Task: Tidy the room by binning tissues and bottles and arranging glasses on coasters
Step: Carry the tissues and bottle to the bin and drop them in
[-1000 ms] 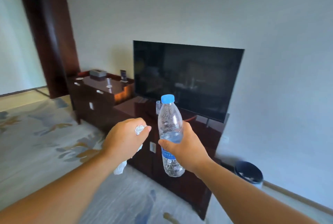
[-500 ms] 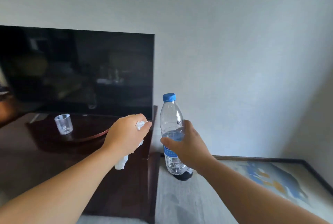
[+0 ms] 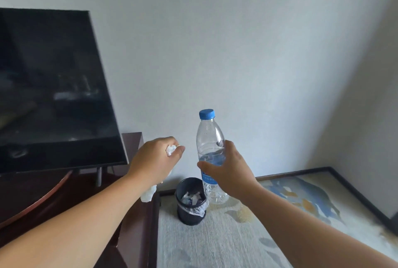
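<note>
My right hand grips a clear plastic bottle with a blue cap and blue label, held upright with a little water inside. My left hand is curled round a crumpled white tissue; one end of it hangs below my wrist. Both hands are out in front of me, above and a little behind a small dark bin on the floor. The bin has a clear liner and holds white scraps. The bottle's base overlaps the bin's right rim in view.
A dark wooden cabinet runs along the left, its end just left of the bin, with a black TV standing on it. Patterned carpet covers the floor. White walls meet in a corner at the right.
The view has swung right and down, bringing the bin into sight below my hands. The glass on the cabinet has left the view. Both hands keep their hold.
</note>
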Demonstrator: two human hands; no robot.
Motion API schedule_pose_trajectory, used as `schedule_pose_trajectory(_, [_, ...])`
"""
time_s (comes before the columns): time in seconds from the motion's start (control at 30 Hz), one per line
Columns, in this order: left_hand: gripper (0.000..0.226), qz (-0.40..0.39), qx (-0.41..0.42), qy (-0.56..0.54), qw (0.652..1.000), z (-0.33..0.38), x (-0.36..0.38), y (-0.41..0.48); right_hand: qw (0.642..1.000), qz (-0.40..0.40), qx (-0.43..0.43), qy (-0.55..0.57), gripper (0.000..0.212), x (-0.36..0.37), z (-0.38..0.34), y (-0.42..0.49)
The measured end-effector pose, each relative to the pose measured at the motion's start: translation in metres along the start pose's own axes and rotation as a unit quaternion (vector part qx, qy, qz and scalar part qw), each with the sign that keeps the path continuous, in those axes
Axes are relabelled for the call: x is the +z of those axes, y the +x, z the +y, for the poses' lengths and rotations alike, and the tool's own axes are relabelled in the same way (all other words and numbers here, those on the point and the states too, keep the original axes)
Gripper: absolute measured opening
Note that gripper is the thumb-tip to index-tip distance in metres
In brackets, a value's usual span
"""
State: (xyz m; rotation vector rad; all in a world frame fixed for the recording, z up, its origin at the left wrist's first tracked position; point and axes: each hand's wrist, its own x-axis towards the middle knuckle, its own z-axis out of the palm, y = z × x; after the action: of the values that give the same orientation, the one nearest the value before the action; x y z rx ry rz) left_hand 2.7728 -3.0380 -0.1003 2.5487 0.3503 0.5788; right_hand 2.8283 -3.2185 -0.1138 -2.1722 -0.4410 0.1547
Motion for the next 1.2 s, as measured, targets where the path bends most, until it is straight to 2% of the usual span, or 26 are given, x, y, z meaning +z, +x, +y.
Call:
schedule_pose_trajectory(0.33, [0.025,-0.051,-0.059,-0.014,0.997,-0.009,0.101,0.148,0.998,-0.055,0.016,0.021,0.070,-0.025,0.065,0.190])
schedule_pose_trajectory(0.53, [0.043,-0.085,-0.119,-0.071,0.987,-0.053,0.161,0.216,0.994,-0.099,0.052,0.014,0.069,0.013,0.103,0.275])
schedule_pose_trajectory(0.73, [0.030,-0.118,-0.152,-0.080,0.978,-0.121,0.244,0.284,0.989,-0.126,0.077,-0.009,0.070,0.061,0.146,0.356])
schedule_pose_trajectory(0.93, [0.021,-0.146,-0.225,-0.100,0.958,-0.175,0.323,0.307,0.980,-0.168,0.103,-0.032,0.069,0.116,0.206,0.419])
schedule_pose_trajectory(1.2, [0.016,-0.102,-0.373,-0.121,0.914,-0.267,0.445,0.293,0.966,-0.212,0.138,-0.043,0.068,0.210,0.314,0.466])
